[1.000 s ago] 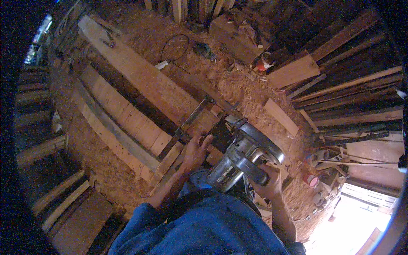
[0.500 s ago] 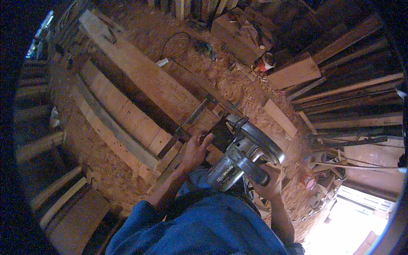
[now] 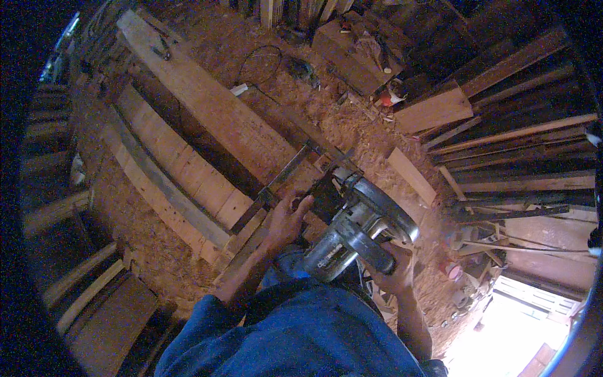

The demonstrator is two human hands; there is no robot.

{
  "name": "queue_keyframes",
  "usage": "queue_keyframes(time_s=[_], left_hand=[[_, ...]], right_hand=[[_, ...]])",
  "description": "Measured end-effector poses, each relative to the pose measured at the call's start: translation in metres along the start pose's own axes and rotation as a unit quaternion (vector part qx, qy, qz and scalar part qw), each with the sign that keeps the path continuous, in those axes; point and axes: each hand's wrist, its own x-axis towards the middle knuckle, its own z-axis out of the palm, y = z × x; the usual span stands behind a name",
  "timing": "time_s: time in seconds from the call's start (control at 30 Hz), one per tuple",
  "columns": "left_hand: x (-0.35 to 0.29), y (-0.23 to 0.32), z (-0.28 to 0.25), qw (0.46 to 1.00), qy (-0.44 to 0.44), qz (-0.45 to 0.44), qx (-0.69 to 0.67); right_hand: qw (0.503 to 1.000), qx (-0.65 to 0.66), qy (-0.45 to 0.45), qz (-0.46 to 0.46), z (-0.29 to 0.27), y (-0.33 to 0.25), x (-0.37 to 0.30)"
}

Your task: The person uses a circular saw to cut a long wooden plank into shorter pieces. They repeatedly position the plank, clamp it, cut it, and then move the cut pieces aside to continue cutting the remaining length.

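My right hand point(image 3: 398, 271) is wrapped round the rear handle of a circular saw point(image 3: 364, 220), a scuffed metal tool with a rounded blade guard on its right side. The saw sits at the near end of a long wide board point(image 3: 232, 125). My left hand point(image 3: 289, 220) is just left of the saw, at the wood's near edge, with its fingers curled; what lies in them is hidden. A dark metal bar clamp point(image 3: 287, 171) lies across the board beyond that hand. The blade and the cut line are hidden under the saw.
Left of the board lie jointed planks point(image 3: 182, 157) with a grey strip beside them. A wooden box point(image 3: 352, 53) with tools on it stands at the back. An offcut point(image 3: 411, 176) lies on the sawdust floor; stacked timber point(image 3: 521, 138) lines the right, above a bright doorway point(image 3: 515, 327).
The saw and my right hand have shifted very slightly left. My left hand stays at nearly the same place, and the view has turned a little.
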Motion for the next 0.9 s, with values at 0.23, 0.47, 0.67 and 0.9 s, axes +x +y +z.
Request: queue_keyframes(time_s=[0.23,0.47,0.67,0.9], left_hand=[[0.0,-0.007,-0.005,0.999,0.006,0.006,0.048],[-0.001,0.0,-0.007,0.998,0.001,0.01,0.061],[-0.005,0.004,-0.012,0.997,-0.029,-0.072,0.001],[-0.006,-0.007,-0.014,0.998,0.016,-0.007,0.066]], right_hand=[[0.995,0.013,-0.006,0.096,0.004,-0.004,-0.002],[0.999,0.03,-0.01,0.038,-0.003,-0.017,0.011],[0.994,0.036,-0.023,0.102,-0.003,-0.027,0.015],[0.993,0.018,-0.04,0.109,0.0,-0.023,0.009]])
